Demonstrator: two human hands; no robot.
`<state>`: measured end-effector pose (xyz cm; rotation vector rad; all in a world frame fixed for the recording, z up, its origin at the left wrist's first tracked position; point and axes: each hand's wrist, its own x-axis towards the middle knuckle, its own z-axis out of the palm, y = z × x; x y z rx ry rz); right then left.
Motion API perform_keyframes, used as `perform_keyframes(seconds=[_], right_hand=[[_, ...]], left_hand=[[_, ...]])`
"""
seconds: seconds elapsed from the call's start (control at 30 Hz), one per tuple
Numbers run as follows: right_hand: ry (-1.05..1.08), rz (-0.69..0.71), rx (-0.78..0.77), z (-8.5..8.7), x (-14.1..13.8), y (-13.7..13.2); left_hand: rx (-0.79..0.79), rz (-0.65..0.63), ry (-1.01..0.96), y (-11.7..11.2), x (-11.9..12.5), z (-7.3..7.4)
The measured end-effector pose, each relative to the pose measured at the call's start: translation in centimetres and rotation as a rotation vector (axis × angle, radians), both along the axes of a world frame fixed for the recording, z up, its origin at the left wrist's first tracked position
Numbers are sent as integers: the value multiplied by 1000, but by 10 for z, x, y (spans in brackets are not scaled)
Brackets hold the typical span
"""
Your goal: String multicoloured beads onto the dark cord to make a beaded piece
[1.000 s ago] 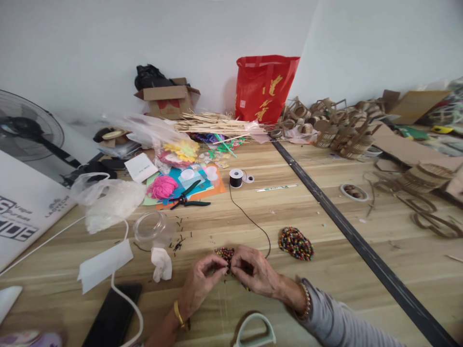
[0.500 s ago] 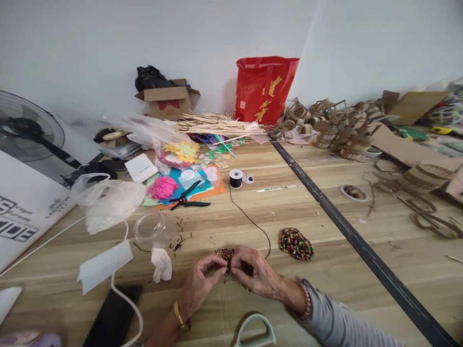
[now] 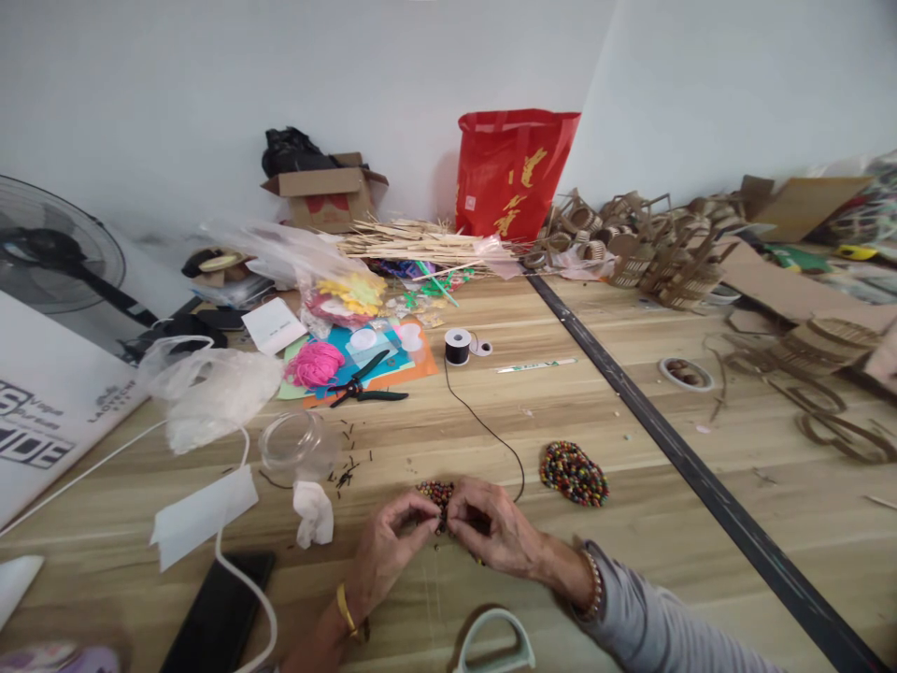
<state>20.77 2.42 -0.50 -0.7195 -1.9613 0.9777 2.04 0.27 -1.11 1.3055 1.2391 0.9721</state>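
My left hand [image 3: 396, 537] and my right hand [image 3: 496, 525] meet fingertip to fingertip over a small pile of coloured beads [image 3: 434, 491]. Thumb and forefinger of each are pinched together, and a small dark bead seems to sit between the left fingertips. A black cord [image 3: 494, 433] runs from a spool [image 3: 458, 347] and curves in behind my right hand; its end is hidden by the fingers, which appear closed on it. Right of my hands lies a heap of strung multicoloured beads [image 3: 575, 474]. Several loose beads rest just under my fingers.
Black-handled pliers [image 3: 368, 383] lie by pink yarn [image 3: 314, 363] on coloured sheets. Left of my hands are a crumpled tissue [image 3: 313, 514], a clear plastic jar [image 3: 298, 444] and a dark phone [image 3: 220, 612]. A pale green handle [image 3: 496, 636] is close in front. Woven baskets [image 3: 673, 252] stand far right.
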Motion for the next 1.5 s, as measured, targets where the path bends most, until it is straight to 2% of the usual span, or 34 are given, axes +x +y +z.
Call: perform_keyframes(seconds=[0.8, 1.1, 1.5], right_hand=[[-4, -7, -6, -2, 0, 0], [-14, -7, 10, -1, 1, 0], [-8, -11, -1, 1, 0, -1]], left_hand=[[27, -20, -51, 0, 1, -1], [37, -28, -48, 1, 2, 4], [11, 16, -33, 1, 1, 1]])
